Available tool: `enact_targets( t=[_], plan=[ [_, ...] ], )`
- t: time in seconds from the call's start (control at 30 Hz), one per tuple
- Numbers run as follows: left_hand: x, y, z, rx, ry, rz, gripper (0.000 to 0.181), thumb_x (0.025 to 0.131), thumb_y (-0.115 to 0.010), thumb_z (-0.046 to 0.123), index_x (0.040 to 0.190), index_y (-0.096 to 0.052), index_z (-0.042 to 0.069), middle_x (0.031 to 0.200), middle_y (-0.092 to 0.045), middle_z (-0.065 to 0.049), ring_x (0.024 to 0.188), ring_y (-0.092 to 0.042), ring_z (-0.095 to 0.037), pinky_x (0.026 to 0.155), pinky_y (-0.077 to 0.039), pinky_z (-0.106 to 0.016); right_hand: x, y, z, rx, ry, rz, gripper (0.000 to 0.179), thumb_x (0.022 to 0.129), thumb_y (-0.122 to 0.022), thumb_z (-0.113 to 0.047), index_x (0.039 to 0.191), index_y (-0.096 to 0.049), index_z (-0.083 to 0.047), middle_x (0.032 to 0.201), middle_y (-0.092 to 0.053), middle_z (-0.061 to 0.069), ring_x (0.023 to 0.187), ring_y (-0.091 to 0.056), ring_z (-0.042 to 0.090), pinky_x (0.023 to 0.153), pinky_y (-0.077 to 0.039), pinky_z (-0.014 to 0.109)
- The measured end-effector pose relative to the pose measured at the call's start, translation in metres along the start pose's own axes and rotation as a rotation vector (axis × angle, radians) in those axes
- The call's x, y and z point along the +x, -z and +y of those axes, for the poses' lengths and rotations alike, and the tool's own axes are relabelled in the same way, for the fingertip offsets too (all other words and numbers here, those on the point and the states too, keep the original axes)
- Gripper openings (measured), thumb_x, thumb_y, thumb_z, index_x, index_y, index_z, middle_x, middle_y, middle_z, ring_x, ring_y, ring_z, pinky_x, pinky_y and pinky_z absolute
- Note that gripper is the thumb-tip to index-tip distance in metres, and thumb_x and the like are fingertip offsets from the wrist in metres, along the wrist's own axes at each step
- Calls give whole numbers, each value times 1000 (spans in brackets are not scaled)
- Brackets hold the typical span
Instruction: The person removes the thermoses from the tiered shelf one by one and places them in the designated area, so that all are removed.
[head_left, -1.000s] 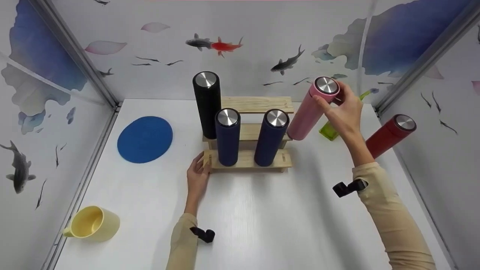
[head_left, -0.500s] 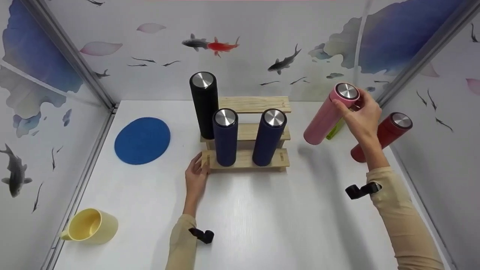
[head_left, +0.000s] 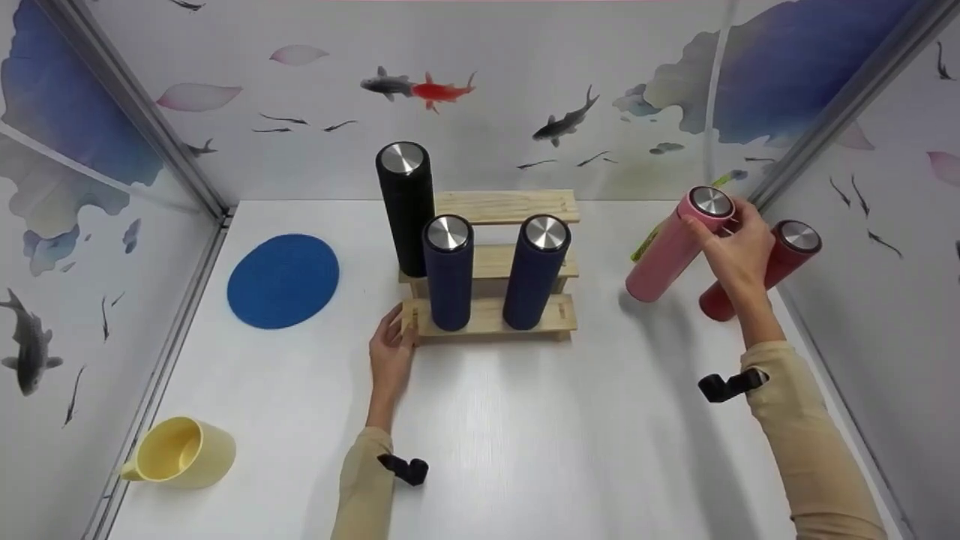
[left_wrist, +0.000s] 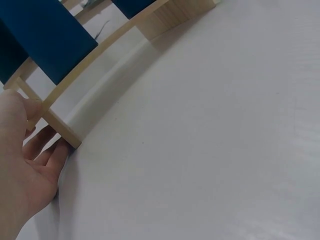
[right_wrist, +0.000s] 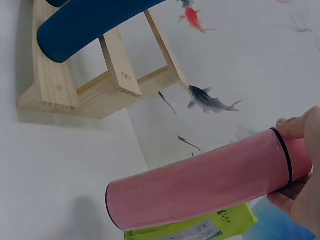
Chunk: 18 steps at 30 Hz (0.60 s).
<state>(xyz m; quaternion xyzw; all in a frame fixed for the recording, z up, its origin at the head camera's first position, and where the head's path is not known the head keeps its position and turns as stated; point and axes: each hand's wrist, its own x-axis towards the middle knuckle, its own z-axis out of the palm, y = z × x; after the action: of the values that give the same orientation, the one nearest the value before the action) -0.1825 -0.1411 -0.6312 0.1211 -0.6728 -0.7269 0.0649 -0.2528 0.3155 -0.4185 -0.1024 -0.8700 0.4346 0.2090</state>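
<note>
Here, on a white tabletop (head_left: 525, 435), a stepped wooden rack (head_left: 510, 262) carries a black flask (head_left: 406, 210) and two navy flasks (head_left: 448, 274), (head_left: 535, 274). At three o'clock of the rack, the right hand (head_left: 739, 251) grips a pink flask (head_left: 671, 247) by its capped end, fingers curled round it, the flask tilted. The right wrist view shows its base hanging clear of the tabletop, which the head view leaves unclear, and a lime-green packet (right_wrist: 200, 227) just behind it that the flask largely hides from the head camera. A red flask (head_left: 757, 274) stands tilted at the far side of that hand, close to the wall. The left hand (head_left: 390, 356) rests at the rack's seven o'clock corner; the left wrist view shows relaxed fingers (left_wrist: 52, 155) touching the lower post, holding nothing. A blue round mat (head_left: 283, 280) lies at nine o'clock of the rack, and a yellow cup (head_left: 180, 450) lies on its side at eight o'clock.
</note>
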Motion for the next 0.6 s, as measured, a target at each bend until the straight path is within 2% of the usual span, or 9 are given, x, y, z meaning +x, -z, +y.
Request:
enact_targets(
  t=[0.17,0.37,0.6],
  plan=[
    [-4,1,12,4,6,-18,51,102,-59,11,151,-46,8,145,-57,-19,127,-61,-31,98,-54,-50,-1,4,9,-12,-55,-5,67,90,-77,-33,144,-51,-1,139,-60,17,125,-59,28,107,-50,37],
    [-14,1,31,1,14,-26,50,101,-60,8,150,-48,6,143,-59,-21,124,-63,-30,98,-55,-49,-5,5,23,-62,-73,8,68,91,-76,-33,145,-50,-1,141,-60,17,126,-58,28,106,-51,36],
    [-13,1,32,-9,24,-21,51,100,-60,7,150,-48,6,143,-58,-21,120,-64,-28,93,-57,-42,-7,5,34,-88,-87,34,65,90,-76,-30,143,-52,0,138,-62,18,124,-60,28,97,-50,29]
  ],
)
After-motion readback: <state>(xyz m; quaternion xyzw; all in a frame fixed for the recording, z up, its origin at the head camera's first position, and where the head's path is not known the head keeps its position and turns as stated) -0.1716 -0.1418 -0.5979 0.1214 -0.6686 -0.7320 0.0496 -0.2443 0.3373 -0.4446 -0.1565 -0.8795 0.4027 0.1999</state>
